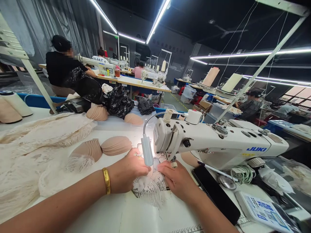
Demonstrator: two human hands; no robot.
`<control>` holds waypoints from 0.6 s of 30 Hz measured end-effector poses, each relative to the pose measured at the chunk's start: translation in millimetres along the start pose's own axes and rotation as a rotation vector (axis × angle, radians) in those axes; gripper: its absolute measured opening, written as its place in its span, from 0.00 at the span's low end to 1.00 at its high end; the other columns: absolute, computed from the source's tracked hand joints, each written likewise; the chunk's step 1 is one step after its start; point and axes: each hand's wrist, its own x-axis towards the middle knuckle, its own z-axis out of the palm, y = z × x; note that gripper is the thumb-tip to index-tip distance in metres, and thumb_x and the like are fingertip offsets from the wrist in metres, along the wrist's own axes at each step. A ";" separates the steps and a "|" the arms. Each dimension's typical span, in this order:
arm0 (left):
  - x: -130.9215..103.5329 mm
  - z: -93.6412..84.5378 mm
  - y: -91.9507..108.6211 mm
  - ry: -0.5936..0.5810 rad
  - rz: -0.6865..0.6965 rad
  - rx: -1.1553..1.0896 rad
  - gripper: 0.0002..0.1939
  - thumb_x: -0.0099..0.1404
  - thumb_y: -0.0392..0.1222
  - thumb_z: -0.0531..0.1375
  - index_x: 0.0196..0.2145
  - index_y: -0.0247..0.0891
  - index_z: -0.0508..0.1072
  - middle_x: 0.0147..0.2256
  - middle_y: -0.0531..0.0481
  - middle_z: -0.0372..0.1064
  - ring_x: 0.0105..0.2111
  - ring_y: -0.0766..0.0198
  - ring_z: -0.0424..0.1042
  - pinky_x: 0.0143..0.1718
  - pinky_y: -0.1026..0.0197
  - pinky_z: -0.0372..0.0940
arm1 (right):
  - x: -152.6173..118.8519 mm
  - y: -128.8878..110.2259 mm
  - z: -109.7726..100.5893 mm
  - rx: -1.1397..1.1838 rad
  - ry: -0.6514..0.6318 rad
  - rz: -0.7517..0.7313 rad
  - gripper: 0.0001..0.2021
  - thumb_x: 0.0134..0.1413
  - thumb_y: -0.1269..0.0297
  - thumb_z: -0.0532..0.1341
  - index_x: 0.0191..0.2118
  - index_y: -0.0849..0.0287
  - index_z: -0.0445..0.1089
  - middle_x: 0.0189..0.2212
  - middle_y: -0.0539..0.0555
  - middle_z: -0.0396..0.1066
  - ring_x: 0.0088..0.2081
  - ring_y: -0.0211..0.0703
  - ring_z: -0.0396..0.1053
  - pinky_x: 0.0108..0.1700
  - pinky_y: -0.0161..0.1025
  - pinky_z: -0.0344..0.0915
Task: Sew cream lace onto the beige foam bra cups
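A white JUKI sewing machine point(218, 142) stands right of centre, its needle area lit by a small grey lamp point(147, 150) on a bendable stalk. Below the lamp lies a pale lace piece with fringe point(152, 189). My left hand point(127, 171), with a gold bracelet at the wrist, grips the lace from the left, fingers closed. On the other side my right hand point(176, 178) pinches the same lace close to the presser foot. The lamp and the machine head hide part of the fabric and the needle.
White lace point(55, 142) spreads over the left of the table point(107, 213). Stacked beige pads point(116, 144) lie beyond my left hand. A black phone point(216, 194), a labelled box point(262, 210) and green cord point(245, 174) sit at the right. People work at machines behind.
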 end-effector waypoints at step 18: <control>8.1 -3.9 -2.0 -0.011 0.004 -0.010 0.12 0.54 0.32 0.64 0.36 0.45 0.79 0.31 0.48 0.78 0.41 0.47 0.75 0.56 0.45 0.55 | 7.2 -1.0 -8.0 0.108 0.152 0.082 0.16 0.63 0.79 0.53 0.49 0.56 0.71 0.42 0.58 0.76 0.43 0.53 0.74 0.40 0.48 0.74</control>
